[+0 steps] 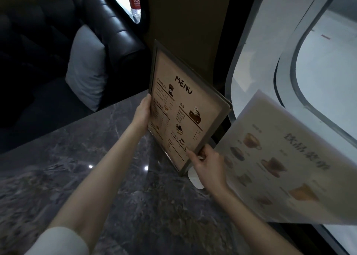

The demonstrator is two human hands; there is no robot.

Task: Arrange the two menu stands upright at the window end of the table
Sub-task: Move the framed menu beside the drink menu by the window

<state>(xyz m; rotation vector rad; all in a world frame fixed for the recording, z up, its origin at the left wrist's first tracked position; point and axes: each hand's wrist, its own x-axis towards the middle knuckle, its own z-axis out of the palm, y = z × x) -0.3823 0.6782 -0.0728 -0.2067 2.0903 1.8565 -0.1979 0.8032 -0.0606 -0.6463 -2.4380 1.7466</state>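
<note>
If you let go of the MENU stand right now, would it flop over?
Probably not flop: the MENU stand looks like a stiff, flat framed panel. It might tip, though, since it is tall, thin and leaning while the left hand and right hand grip its edges. The glossy table may let it slide.

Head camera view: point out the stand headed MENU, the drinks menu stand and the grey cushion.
MENU stand (190, 108), head view, middle of its printed face.
Drinks menu stand (280, 164), head view, middle of its pale printed sheet.
Grey cushion (87, 67), head view, centre of its front.

MENU stand (185, 108) left of drinks stand (280, 167).
</note>
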